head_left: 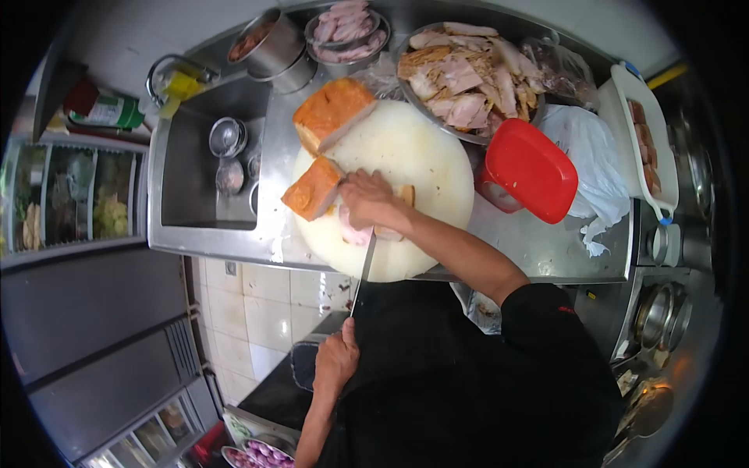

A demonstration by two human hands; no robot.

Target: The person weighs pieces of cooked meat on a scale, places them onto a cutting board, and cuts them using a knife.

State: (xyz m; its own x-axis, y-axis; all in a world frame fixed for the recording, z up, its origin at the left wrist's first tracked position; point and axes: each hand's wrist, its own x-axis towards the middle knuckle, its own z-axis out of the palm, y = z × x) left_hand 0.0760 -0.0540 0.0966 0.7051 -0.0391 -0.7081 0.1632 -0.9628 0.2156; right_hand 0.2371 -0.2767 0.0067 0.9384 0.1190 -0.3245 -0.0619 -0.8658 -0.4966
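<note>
My left hand [336, 360] is closed round the handle of a long knife [365, 269], low in front of my body. Its blade points up and away, and the tip end reaches the pink cut meat [355, 232] near the front of the round white cutting board [437, 168]. My right hand [367, 196] presses down on the meat with its fingers bent, hiding part of it. More light meat with a brown rind [407, 195] shows beside my right wrist. Left of the fingers lies a smaller orange-skinned meat block [314, 189], with a larger block [334, 113] behind it.
A big bowl of sliced meat [468, 82] stands behind the board. On the right are a red plastic container [532, 170], a white plastic bag [585, 148] and a white tray [620, 101]. A sink [207, 152] with small metal bowls is on the left, near metal pots [273, 47].
</note>
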